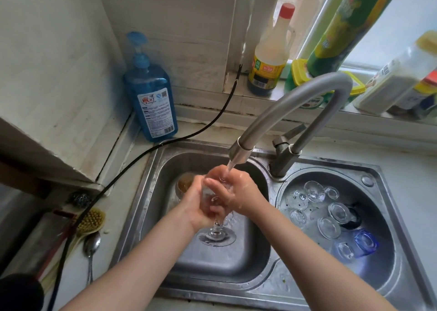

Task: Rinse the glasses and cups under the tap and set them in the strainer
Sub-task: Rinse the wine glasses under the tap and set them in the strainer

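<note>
Both hands are holding a stemmed glass over the left sink basin, under the water running from the tap. The left hand is curling its fingers around the bowl and stem. The right hand is gripping the bowl near the rim. Rinsed glasses are lying upturned in the round strainer on the right.
</note>
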The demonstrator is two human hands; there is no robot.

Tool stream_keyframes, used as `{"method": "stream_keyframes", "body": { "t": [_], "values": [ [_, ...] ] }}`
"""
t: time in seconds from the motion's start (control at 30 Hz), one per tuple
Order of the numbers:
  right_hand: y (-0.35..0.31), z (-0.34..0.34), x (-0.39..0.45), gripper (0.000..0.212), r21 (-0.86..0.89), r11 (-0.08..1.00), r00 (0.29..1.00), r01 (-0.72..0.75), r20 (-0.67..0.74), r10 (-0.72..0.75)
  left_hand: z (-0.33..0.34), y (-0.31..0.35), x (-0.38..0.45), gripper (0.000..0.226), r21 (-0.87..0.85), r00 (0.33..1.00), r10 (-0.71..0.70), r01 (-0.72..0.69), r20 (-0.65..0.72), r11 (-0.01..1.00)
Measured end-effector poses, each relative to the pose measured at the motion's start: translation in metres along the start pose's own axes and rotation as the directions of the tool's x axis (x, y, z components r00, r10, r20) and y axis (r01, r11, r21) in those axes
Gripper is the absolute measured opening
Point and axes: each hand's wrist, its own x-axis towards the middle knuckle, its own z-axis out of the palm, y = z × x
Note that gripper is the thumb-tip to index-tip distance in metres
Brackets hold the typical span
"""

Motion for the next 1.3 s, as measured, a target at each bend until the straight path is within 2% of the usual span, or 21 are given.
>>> {"method": "stream_keyframes", "body": {
  "t": [0.07, 0.1, 0.2, 0.27, 0.33, 0.43, 0.57, 0.63, 0.7, 0.8, 0.87, 0.93, 1.0, 1.1, 1.17, 1.23, 1.27, 1.3],
  "values": [
    [0.0, -0.004, -0.005, 0.022, 0.253, 0.958, 0.99, -0.137, 0.053, 0.128, -0.003, -0.001, 0.002, 0.042, -0.037, 0.996, -0.048, 0.051, 0.078, 0.998],
    [0.001, -0.006, -0.008, 0.021, 0.321, 0.928, 0.982, -0.187, 0.097, 0.164, -0.005, -0.001, 0.003, 0.042, -0.058, 0.992, -0.067, 0.073, 0.11, 0.996],
    [0.001, -0.007, -0.014, 0.02, 0.4, 0.887, 0.971, -0.231, 0.146, 0.187, -0.004, -0.005, 0.002, 0.046, -0.103, 0.981, -0.097, 0.116, 0.17, 0.988],
    [-0.004, -0.004, -0.014, 0.019, 0.446, 0.865, 0.973, -0.231, 0.097, 0.21, -0.003, -0.005, 0.003, 0.067, -0.1, 0.995, -0.014, 0.024, 0.1, 0.995],
    [-0.009, -0.002, -0.014, 0.024, 0.502, 0.832, 0.969, -0.236, 0.057, 0.241, -0.002, -0.006, 0.004, 0.081, 0.039, 0.994, 0.099, -0.101, 0.041, 0.994],
    [-0.009, -0.002, -0.008, 0.03, 0.554, 0.79, 0.947, -0.263, -0.011, 0.322, -0.004, -0.004, 0.001, 0.083, 0.305, 0.976, 0.213, -0.216, 0.045, 0.928],
    [0.001, -0.001, 0.001, 0.03, 0.566, 0.784, 0.911, -0.257, -0.129, 0.392, -0.002, -0.007, -0.007, 0.071, 0.485, 0.955, 0.263, -0.295, 0.135, 0.823],
    [0.001, 0.0, 0.003, 0.028, 0.597, 0.758, 0.896, -0.263, -0.14, 0.422, 0.0, -0.013, -0.006, 0.06, 0.48, 0.924, 0.355, -0.379, 0.145, 0.791],
    [-0.002, 0.003, 0.002, 0.03, 0.591, 0.748, 0.888, -0.302, -0.111, 0.446, -0.002, -0.016, -0.002, 0.066, 0.409, 0.902, 0.422, -0.419, 0.087, 0.811],
    [0.005, 0.006, -0.005, 0.039, 0.591, 0.713, 0.887, -0.378, 0.011, 0.461, -0.004, -0.021, 0.003, 0.09, 0.346, 0.901, 0.433, -0.419, 0.041, 0.839],
    [0.011, 0.007, -0.015, 0.045, 0.649, 0.639, 0.879, -0.412, 0.101, 0.465, -0.006, -0.023, 0.008, 0.092, 0.415, 0.88, 0.475, -0.427, -0.014, 0.803],
    [0.017, 0.01, -0.026, 0.036, 0.701, 0.59, 0.885, -0.402, 0.133, 0.445, -0.008, -0.023, 0.01, 0.094, 0.494, 0.862, 0.504, -0.415, -0.055, 0.764],
    [0.021, 0.011, -0.033, 0.021, 0.704, 0.606, 0.893, -0.371, 0.092, 0.44, -0.011, -0.02, 0.014, 0.096, 0.496, 0.904, 0.426, -0.353, -0.039, 0.793],
    [0.026, 0.002, -0.034, 0.031, 0.703, 0.644, 0.904, -0.302, -0.004, 0.428, -0.012, -0.009, 0.003, 0.051, 0.548, 0.963, 0.234, -0.268, 0.133, 0.792],
    [0.028, -0.009, -0.032, 0.032, 0.67, 0.707, 0.931, -0.228, -0.064, 0.36, -0.019, 0.001, -0.006, 0.039, 0.512, 0.965, 0.079, -0.201, 0.249, 0.835],
    [0.025, -0.019, -0.029, 0.034, 0.559, 0.809, 0.96, -0.182, -0.078, 0.27, -0.024, 0.013, -0.008, 0.035, 0.502, 0.941, -0.028, -0.155, 0.338, 0.851],
    [0.023, -0.023, -0.027, 0.033, 0.491, 0.855, 0.972, -0.167, -0.062, 0.226, -0.026, 0.018, -0.005, 0.033, 0.575, 0.938, -0.044, -0.174, 0.345, 0.799],
    [0.022, -0.027, -0.025, 0.03, 0.405, 0.902, 0.982, -0.153, -0.041, 0.185, -0.025, 0.023, -0.003, 0.03, 0.687, 0.942, -0.043, -0.211, 0.333, 0.695]
  ]
}}
